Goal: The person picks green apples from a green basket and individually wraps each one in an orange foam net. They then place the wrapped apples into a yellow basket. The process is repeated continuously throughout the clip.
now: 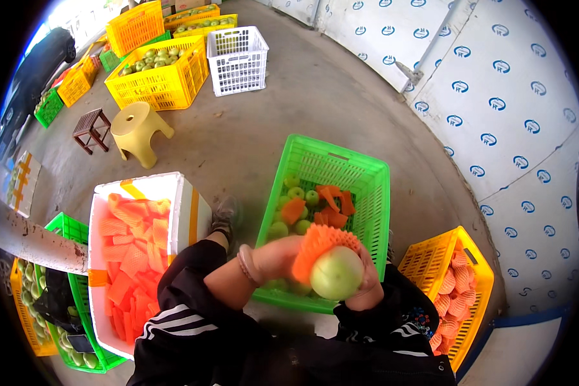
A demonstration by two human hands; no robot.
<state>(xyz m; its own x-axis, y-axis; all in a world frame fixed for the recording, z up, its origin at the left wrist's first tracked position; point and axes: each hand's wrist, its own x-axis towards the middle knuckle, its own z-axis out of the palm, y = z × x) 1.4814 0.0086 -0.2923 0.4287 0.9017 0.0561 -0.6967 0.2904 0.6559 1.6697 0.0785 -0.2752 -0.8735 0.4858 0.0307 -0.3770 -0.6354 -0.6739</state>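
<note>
Fruit: a large, round, pale green fruit (338,275), held up over the near end of a green crate (372,209); its near face is bare.
Sleeve: an orange foam net (321,240) sits around the far, upper-left part of the fruit.
Left grip: the left hand (278,256) closes on the foam net from the left; its fingertips are hidden.
Right grip: the right hand (369,282) cups the fruit's right side, narrowed to its curve.
Weight and feel: the fruit is probably firm, fairly heavy for one palm, smooth enough to slip and easily bruised.
Foam: likely feather-light, soft and stretchy, tearing if pulled hard.
Where to hold: best a full palm under and beside the fruit, without fingernails; the net is best taken by its open rim.
Crate contents: smaller-looking green fruits (296,193) and loose orange foam pieces (329,216).
White box: a white foam box (189,209) at left holds many flat orange nets (134,251).
Writing: wall panels (473,100) repeat a small blue emblem; no label shows on the fruit.
</note>
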